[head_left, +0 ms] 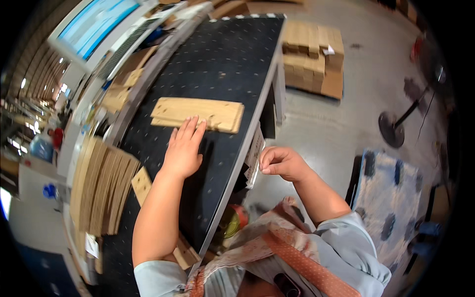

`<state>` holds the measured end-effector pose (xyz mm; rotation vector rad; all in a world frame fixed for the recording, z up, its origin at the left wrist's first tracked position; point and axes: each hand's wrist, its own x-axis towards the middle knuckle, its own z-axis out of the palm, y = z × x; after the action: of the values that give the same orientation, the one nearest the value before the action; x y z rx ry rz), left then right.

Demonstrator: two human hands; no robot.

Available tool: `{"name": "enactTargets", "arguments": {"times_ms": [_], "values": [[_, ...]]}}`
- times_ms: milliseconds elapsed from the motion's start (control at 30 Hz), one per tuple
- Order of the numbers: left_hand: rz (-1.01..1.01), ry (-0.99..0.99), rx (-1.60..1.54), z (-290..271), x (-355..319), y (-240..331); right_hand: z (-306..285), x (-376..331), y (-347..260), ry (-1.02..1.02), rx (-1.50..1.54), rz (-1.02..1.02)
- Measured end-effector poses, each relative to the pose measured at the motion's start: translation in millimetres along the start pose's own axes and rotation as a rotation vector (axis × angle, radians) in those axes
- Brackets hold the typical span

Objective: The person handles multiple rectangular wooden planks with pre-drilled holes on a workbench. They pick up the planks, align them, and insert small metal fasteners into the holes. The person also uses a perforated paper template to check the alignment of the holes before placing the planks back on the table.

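Observation:
Two or so pale, knotty wooden boards [198, 110] lie stacked on the black work table, the lower one jutting out a little at the near edge. My left hand [184, 151] reaches over the table with its fingers stretched out, the fingertips at the near edge of the boards. Off the table's right edge, above the floor, my right hand [281, 162] is held with its fingers curled in toward the thumb. Nothing shows in it.
A tall stack of wooden boards [101, 185] stands on the table's left side, with a loose board [141, 184] beside it. Far left are a screen [96, 24] and a keyboard [129, 47]. Stacked cartons [311, 59] and a pedestal fan [393, 129] stand on the floor at right.

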<state>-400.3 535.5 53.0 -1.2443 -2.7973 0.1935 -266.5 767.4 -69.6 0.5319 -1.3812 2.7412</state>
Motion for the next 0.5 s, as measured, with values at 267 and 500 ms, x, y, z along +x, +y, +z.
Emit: {"name": "enactTargets", "arguments": {"times_ms": [267, 500], "values": [[0.062, -0.449, 0.025, 27, 152, 20, -132, -1, -10, -0.02, -0.143, 0.035], [0.028, -0.39, -0.229, 29, 175, 58, -153, 95, -21, 0.03, -0.557, -0.434]]}}
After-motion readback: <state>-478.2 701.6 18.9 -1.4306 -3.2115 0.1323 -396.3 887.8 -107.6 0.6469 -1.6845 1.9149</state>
